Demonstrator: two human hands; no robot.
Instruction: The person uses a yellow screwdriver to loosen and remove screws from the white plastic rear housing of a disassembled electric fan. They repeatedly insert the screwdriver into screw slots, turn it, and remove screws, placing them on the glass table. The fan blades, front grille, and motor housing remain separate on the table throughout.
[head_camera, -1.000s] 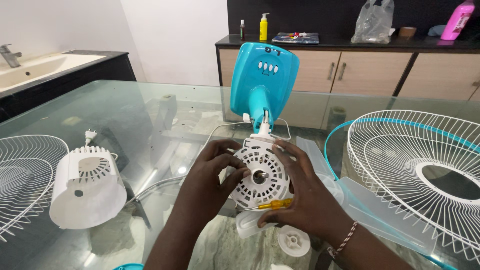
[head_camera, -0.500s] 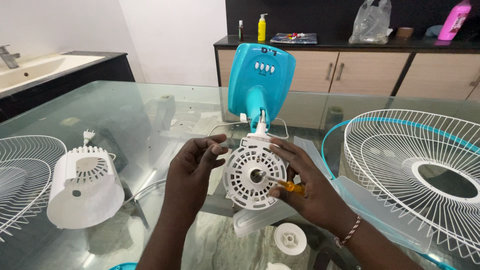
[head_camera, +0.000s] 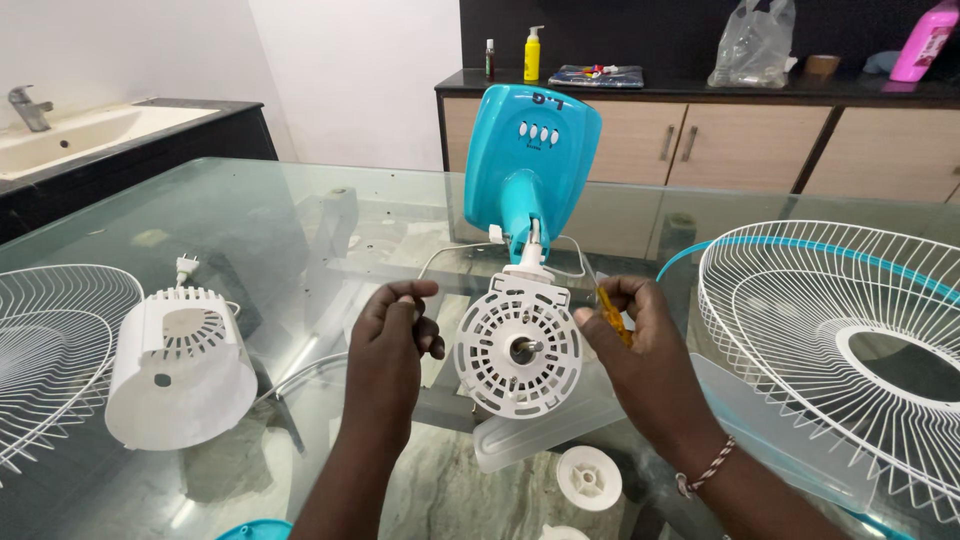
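Two hands flank a white fan motor housing on a glass counter.

From the left: a wire fan guard (head_camera: 50, 350), then a white rear motor cover (head_camera: 180, 368) on the counter (head_camera: 250, 215). The left hand (head_camera: 390, 345) hovers with fingers curled shut, holding nothing visible. The round motor housing (head_camera: 518, 346), below the blue fan base (head_camera: 530, 160), sits between the hands. The right hand (head_camera: 635, 345) has its fingers closed around a yellow screwdriver (head_camera: 612, 315). A second guard (head_camera: 840, 340) lies far right.

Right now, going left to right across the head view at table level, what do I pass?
Left wire fan guard → white motor cover → left hand → round white motor housing → right hand holding the yellow screwdriver → right wire fan guard.
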